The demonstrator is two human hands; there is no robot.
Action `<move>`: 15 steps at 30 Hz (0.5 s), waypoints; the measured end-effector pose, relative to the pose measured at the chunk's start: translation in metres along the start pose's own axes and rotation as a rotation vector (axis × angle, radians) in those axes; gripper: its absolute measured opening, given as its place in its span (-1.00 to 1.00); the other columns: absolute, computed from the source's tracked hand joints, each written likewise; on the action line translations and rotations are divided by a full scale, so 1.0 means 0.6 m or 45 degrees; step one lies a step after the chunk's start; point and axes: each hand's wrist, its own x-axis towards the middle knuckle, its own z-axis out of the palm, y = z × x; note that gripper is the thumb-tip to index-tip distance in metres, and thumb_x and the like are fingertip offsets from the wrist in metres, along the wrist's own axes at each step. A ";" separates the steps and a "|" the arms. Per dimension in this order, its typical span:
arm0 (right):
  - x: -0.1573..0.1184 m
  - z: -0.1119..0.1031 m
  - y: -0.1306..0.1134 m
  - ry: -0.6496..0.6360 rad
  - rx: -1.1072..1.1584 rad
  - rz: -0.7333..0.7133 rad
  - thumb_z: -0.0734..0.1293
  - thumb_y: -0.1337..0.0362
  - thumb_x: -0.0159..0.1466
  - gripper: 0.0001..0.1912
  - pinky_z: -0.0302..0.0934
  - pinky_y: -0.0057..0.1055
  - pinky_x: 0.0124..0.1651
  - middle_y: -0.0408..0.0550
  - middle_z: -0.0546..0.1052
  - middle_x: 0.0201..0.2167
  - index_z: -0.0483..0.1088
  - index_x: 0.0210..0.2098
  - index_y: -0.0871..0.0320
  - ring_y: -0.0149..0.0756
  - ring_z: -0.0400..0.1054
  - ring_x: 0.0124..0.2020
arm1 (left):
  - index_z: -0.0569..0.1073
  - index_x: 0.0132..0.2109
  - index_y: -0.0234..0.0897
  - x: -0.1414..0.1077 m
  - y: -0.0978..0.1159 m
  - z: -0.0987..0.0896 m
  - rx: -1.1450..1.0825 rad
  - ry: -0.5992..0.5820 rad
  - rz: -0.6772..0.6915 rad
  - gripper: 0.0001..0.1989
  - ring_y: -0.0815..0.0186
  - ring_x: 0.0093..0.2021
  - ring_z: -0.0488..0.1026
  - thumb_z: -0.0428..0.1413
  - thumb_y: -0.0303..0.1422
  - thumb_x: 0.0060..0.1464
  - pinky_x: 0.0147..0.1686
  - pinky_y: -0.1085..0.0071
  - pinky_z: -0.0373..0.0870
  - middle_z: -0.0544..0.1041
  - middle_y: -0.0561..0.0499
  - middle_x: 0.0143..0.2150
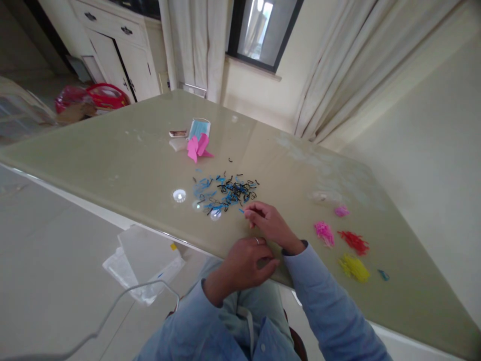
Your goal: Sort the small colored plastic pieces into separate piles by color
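Observation:
A loose pile of small black and blue elastic bands (237, 190) is spread on the table; several of the black ones show as loops. My right hand (268, 223) is at the pile's near edge, thumb and forefinger pinched on a small blue band (241, 210) that sticks out at the fingertips. Closer to me, my left hand (248, 260), with a ring on one finger, rests by the table's front edge below the right hand. Its fingers curl inward, and whatever may be in them is hidden.
To the right lie a magenta pile (324, 233), a smaller pink pile (341, 210), a red pile (355, 241), a yellow pile (353, 267) and a small blue-green item (384, 274). Pink paper (199, 148) and a face mask (199, 129) lie beyond the bands on the table (112, 155).

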 end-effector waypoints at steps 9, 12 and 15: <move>-0.112 -0.013 -0.046 0.087 1.181 0.143 0.46 0.07 0.21 -0.73 0.01 -0.52 -0.53 -0.28 0.29 -0.50 0.38 -0.31 0.10 -0.55 0.01 -0.63 | 0.49 -0.38 -0.25 -0.002 0.002 0.005 -0.056 0.102 -0.065 -0.82 0.30 -0.35 0.46 0.07 -0.40 0.19 -0.32 0.40 0.33 0.54 -0.01 -0.39; -0.132 -0.012 -0.057 0.119 1.286 0.167 0.45 0.11 0.22 -0.76 -0.01 -0.52 -0.55 -0.29 0.24 -0.51 0.37 -0.32 0.09 -0.54 -0.04 -0.63 | 0.48 -0.36 -0.24 -0.003 0.003 0.008 -0.015 0.070 -0.090 -0.81 0.30 -0.34 0.45 0.05 -0.38 0.22 -0.30 0.40 0.33 0.51 -0.01 -0.38; -0.141 -0.018 -0.057 0.184 1.357 0.191 0.44 0.13 0.23 -0.79 -0.01 -0.54 -0.56 -0.29 0.22 -0.51 0.38 -0.30 0.09 -0.54 -0.06 -0.63 | 0.46 -0.39 -0.24 -0.003 0.004 0.011 0.105 0.059 -0.086 -0.79 0.30 -0.36 0.41 0.05 -0.37 0.23 -0.32 0.39 0.30 0.46 0.01 -0.42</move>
